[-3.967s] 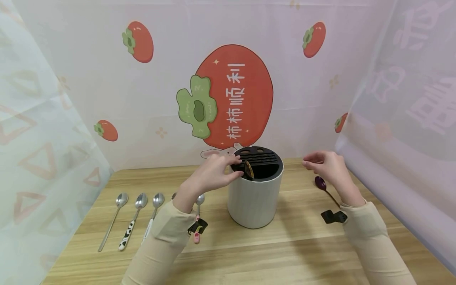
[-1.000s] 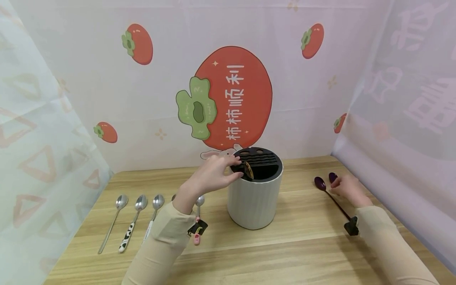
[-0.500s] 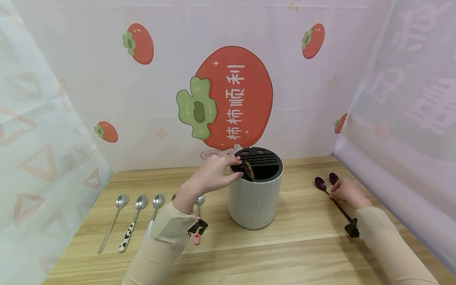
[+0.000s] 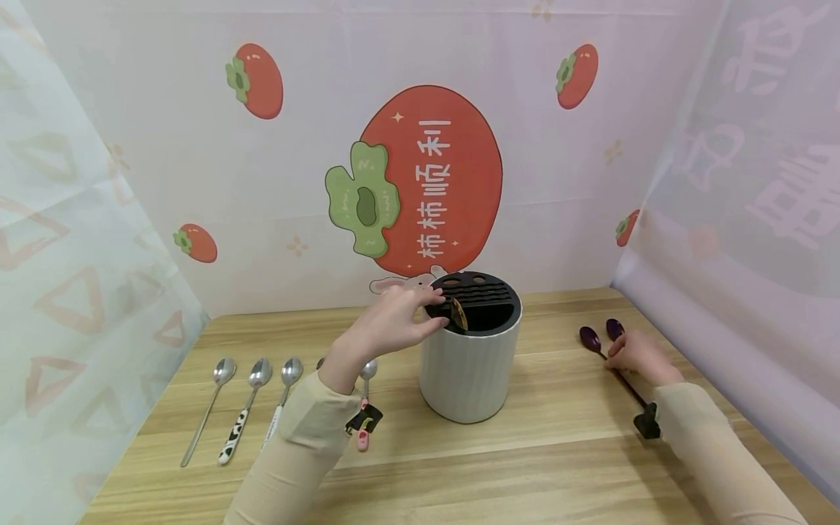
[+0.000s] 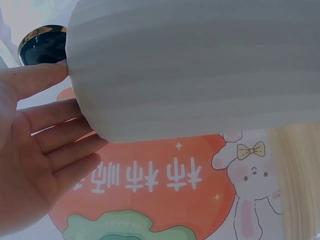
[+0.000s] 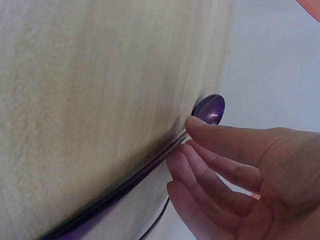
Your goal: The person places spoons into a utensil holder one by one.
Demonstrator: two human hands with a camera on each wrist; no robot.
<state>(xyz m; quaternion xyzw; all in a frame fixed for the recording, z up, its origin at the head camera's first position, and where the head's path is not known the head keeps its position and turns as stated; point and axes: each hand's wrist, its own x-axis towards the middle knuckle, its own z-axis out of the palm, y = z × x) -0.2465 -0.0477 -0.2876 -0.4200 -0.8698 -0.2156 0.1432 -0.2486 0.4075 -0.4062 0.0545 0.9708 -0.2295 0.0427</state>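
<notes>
A ribbed white utensil holder (image 4: pixel 467 379) with a black slotted top stands on the table. My left hand (image 4: pixel 400 317) rests at its left rim, thumb and fingers nearly straight and spread. Beside the fingertips, a spoon with a dark, gold-edged bowl (image 4: pixel 459 313) sticks out of the holder; the left wrist view shows the bowl (image 5: pixel 45 46) past the rim. At the right, my right hand (image 4: pixel 642 356) pinches the thin handle of the left purple spoon (image 4: pixel 590 339) below its bowl (image 6: pixel 210 108). The other purple spoon (image 4: pixel 614 329) lies close by, mostly behind this hand.
Left of the holder lie several steel spoons: a plain one (image 4: pixel 224 370), one with a cow-patterned handle (image 4: pixel 233 436), a white-handled one (image 4: pixel 292 370) and a pink-handled one (image 4: pixel 363 439). My left forearm partly covers them. Printed cloth walls (image 4: pixel 558 182) surround the table.
My right hand came down from above the table to the purple spoons, then shifted slightly left onto the left spoon's handle. The second purple spoon's bowl came into view. The left hand stayed put.
</notes>
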